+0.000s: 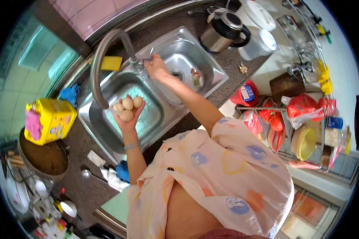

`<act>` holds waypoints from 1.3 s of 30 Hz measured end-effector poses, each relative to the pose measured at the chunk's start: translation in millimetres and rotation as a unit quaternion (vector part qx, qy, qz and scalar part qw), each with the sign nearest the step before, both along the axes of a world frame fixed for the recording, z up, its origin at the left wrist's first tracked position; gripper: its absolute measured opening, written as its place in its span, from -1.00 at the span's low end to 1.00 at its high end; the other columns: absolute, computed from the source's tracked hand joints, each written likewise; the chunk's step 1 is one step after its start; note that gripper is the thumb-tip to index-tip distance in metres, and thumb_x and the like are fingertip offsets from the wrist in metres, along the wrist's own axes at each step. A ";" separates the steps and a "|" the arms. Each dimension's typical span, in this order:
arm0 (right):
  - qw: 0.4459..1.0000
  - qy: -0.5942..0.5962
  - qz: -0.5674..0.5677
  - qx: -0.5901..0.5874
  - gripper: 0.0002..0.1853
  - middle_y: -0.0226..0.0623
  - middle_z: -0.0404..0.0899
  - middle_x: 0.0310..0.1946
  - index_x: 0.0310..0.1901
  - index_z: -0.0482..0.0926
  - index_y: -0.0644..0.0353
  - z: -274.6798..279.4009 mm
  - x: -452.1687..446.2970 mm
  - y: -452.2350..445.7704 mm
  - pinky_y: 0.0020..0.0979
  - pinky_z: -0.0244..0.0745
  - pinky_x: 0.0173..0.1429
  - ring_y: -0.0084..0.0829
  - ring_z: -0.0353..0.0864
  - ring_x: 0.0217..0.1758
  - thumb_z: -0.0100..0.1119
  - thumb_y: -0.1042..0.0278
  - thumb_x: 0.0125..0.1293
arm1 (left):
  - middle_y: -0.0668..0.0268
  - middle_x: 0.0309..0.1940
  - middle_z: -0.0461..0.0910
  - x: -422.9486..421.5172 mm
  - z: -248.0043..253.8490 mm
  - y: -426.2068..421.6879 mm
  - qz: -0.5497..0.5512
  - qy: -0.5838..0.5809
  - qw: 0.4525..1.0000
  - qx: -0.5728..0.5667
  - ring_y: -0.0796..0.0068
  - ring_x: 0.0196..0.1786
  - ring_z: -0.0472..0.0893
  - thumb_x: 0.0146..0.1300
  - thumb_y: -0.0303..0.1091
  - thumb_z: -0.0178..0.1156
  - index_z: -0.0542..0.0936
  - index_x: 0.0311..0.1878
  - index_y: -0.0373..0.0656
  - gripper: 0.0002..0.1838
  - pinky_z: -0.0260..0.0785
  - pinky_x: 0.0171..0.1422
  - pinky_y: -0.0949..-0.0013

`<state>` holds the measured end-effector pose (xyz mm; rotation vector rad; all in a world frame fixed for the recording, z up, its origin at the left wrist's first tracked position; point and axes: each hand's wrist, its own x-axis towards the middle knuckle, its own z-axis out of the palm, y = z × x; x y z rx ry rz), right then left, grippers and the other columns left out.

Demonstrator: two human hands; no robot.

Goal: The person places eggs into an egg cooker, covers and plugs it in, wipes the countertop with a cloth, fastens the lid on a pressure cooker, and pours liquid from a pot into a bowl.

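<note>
Several light brown eggs (pixel 127 103) rest in my left hand (pixel 128 122), its palm up and fingers curled around them. It is over the left basin (pixel 151 109) of the steel double sink, below the mouth of the curved faucet (pixel 96 75). The bottom of that basin shines bluish-green; whether water stands in it I cannot tell. My right hand (pixel 157 67) grips the faucet handle (pixel 150 53) at the faucet's base, between the two basins. In the right basin (pixel 187 51) a small heap of reddish and green scraps (pixel 196 76) lies beside the drain.
A yellow sponge (pixel 111 63) lies behind the faucet. Left of the sink stand a yellow jug (pixel 56 121) and a wok (pixel 44 155). A steel kettle (pixel 223 32) and a lidded white container (pixel 258 44) are at the right. A rack with red bags (pixel 305 107) stands farther right.
</note>
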<state>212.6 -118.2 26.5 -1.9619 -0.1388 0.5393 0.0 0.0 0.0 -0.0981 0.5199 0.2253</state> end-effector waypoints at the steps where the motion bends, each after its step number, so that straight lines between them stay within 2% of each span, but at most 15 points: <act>1: 0.989 -0.101 -0.024 -0.102 -0.38 0.27 0.51 0.04 0.20 0.35 0.45 -8.4 7.2 8.9 -0.23 0.48 0.21 -0.04 0.63 0.05 0.16 0.07 0.31 | 0.10 0.08 0.60 -2.1 5.0 9.8 -0.009 -0.006 1.000 -0.001 -0.10 0.30 0.40 0.23 0.23 0.13 0.67 -0.23 -0.01 -0.53 -0.16 0.44 -0.53; 2: 0.958 -0.194 -0.044 -0.206 -0.40 0.21 0.65 -0.17 0.14 0.36 0.56 -16.6 14.7 16.1 -0.19 0.55 0.10 -0.10 0.73 -0.12 0.13 0.10 0.33 | 0.12 0.03 0.62 -7.1 9.1 15.1 -0.014 -0.007 1.000 0.003 -0.13 0.29 0.40 0.23 0.20 0.14 0.67 -0.26 -0.01 -0.55 -0.14 0.44 -0.53; 3: 0.949 -0.211 -0.055 -0.227 -0.40 0.21 0.65 -0.17 0.14 0.36 0.56 -0.1 43.6 -28.5 -0.19 0.55 0.10 -0.10 0.73 -0.12 0.13 0.10 0.33 | 0.14 -0.01 0.63 12.2 1.7 -27.5 -0.015 -0.065 0.998 -0.023 -0.16 0.28 0.40 0.25 0.19 0.12 0.67 -0.26 -0.02 -0.55 -0.11 0.44 -0.51; 5: 0.990 0.029 0.091 -0.106 -0.58 0.01 0.63 -0.35 -0.09 0.52 0.42 14.3 49.4 -27.2 -0.21 0.65 -0.26 -0.13 0.70 -0.34 0.16 0.13 0.26 | 0.14 -0.02 0.63 3.8 10.9 -27.8 -0.008 -0.049 0.999 -0.018 -0.19 0.27 0.40 0.27 0.17 0.09 0.66 -0.27 -0.03 -0.56 -0.10 0.44 -0.50; 7: 0.998 0.017 0.034 -0.052 -0.55 0.14 0.63 -0.33 -0.12 0.55 0.49 23.2 41.4 -17.1 -0.21 0.62 -0.15 -0.12 0.72 -0.34 0.14 0.14 0.25 | 0.14 -0.03 0.63 -2.0 16.5 -23.2 -0.021 -0.059 0.998 0.001 -0.19 0.27 0.40 0.28 0.17 0.08 0.66 -0.27 -0.02 -0.56 -0.09 0.44 -0.50; 10: 0.989 0.012 0.077 -0.128 -0.51 0.18 0.64 -0.21 -0.03 0.55 0.47 36.6 38.6 -7.1 -0.17 0.59 0.01 -0.07 0.72 -0.19 0.13 0.12 0.23 | 0.15 -0.03 0.63 -9.7 22.8 -21.1 -0.028 -0.074 0.997 0.014 -0.19 0.28 0.40 0.29 0.16 0.06 0.66 -0.27 -0.02 -0.56 -0.07 0.44 -0.49; 12: 0.976 -0.123 0.079 -0.161 -0.49 0.17 0.63 -0.11 0.00 0.55 0.46 29.3 41.4 -1.4 -0.17 0.54 0.11 0.00 0.67 -0.03 0.13 0.11 0.21 | 0.15 -0.02 0.63 -9.3 25.3 -20.7 -0.033 -0.083 0.996 0.013 -0.19 0.28 0.39 0.30 0.16 0.05 0.66 -0.28 -0.01 -0.56 -0.05 0.44 -0.49; 19: 0.960 -0.142 0.146 -0.194 -0.52 0.12 0.60 0.02 0.08 0.55 0.35 48.3 36.5 -29.4 -0.12 0.52 0.18 0.01 0.60 0.12 0.15 0.18 0.22 | 0.17 0.06 0.58 -10.9 29.6 -23.8 -0.050 -0.111 0.991 0.053 -0.16 0.32 0.36 0.32 0.10 0.04 0.64 -0.19 0.00 -0.61 -0.04 0.45 -0.46; 22: 0.967 -0.184 0.138 -0.107 -0.51 0.07 0.63 -0.02 0.13 0.53 0.26 49.0 18.4 -68.8 -0.16 0.52 0.17 -0.03 0.64 0.06 0.18 0.17 0.21 | 0.18 0.08 0.57 -11.4 29.8 -21.1 -0.049 -0.130 0.988 0.074 -0.16 0.33 0.36 0.33 0.10 0.03 0.64 -0.15 0.00 -0.60 -0.01 0.45 -0.47; 26: 0.997 -0.001 0.013 0.081 -0.53 -0.23 0.65 -0.21 0.10 0.54 0.12 16.8 -2.5 -160.2 -0.33 0.62 -0.20 -0.37 0.64 -0.17 0.31 0.07 0.21 | 0.21 0.10 0.57 -15.1 20.8 -13.9 -0.054 -0.146 0.984 0.091 -0.14 0.34 0.36 0.32 0.14 0.02 0.64 -0.14 0.00 -0.57 0.02 0.44 -0.47; 28: 0.994 0.009 -0.109 -0.007 -0.52 -0.29 0.62 -0.27 0.08 0.53 0.13 36.5 -8.6 -209.7 -0.45 0.56 -0.40 -0.49 0.61 -0.29 0.34 0.05 0.22 | 0.23 0.11 0.55 -17.9 20.0 -16.3 -0.044 -0.133 0.987 0.085 -0.12 0.34 0.35 0.31 0.14 0.04 0.63 -0.13 0.02 -0.59 0.00 0.45 -0.46; 31: 0.961 -0.016 -0.272 0.050 -0.69 -0.42 0.57 -0.52 -0.16 0.53 0.10 42.2 11.3 -287.0 -0.47 0.40 -0.63 -0.58 0.53 -0.56 0.33 0.08 0.25 | 0.24 0.11 0.55 -23.9 19.7 -22.3 -0.041 -0.151 0.986 0.065 -0.09 0.34 0.36 0.30 0.13 0.06 0.63 -0.12 0.04 -0.60 -0.04 0.47 -0.45; 33: 0.955 -0.056 -0.286 0.062 -0.69 -0.40 0.59 -0.50 -0.05 0.52 0.13 26.5 50.3 -345.0 -0.45 0.40 -0.63 -0.55 0.53 -0.59 0.29 0.16 0.28 | 0.24 0.11 0.55 -30.6 18.4 -28.5 -0.024 -0.136 0.985 0.107 -0.06 0.34 0.35 0.30 0.12 0.08 0.64 -0.12 0.05 -0.62 -0.09 0.49 -0.44; 35: 0.950 -0.077 -0.297 0.055 -0.37 -0.37 0.55 -0.54 0.31 0.31 0.22 42.0 76.2 -376.9 -0.45 0.33 -0.64 -0.52 0.52 -0.60 0.28 0.15 0.30 | 0.23 0.10 0.56 -32.8 10.6 -36.8 0.007 -0.129 0.986 0.107 -0.05 0.36 0.34 0.29 0.10 0.10 0.65 -0.13 0.04 -0.63 -0.13 0.50 -0.44; 39: 0.961 -0.105 -0.250 0.058 -0.24 -0.39 0.48 -0.60 0.41 0.18 0.25 61.6 120.9 -396.3 -0.45 0.32 -0.63 -0.53 0.49 -0.62 0.28 0.09 0.29 | 0.21 0.10 0.58 -23.6 36.0 -83.8 0.017 -0.142 0.986 0.084 -0.04 0.34 0.37 0.24 0.06 0.14 0.67 -0.16 0.02 -0.65 -0.12 0.50 -0.42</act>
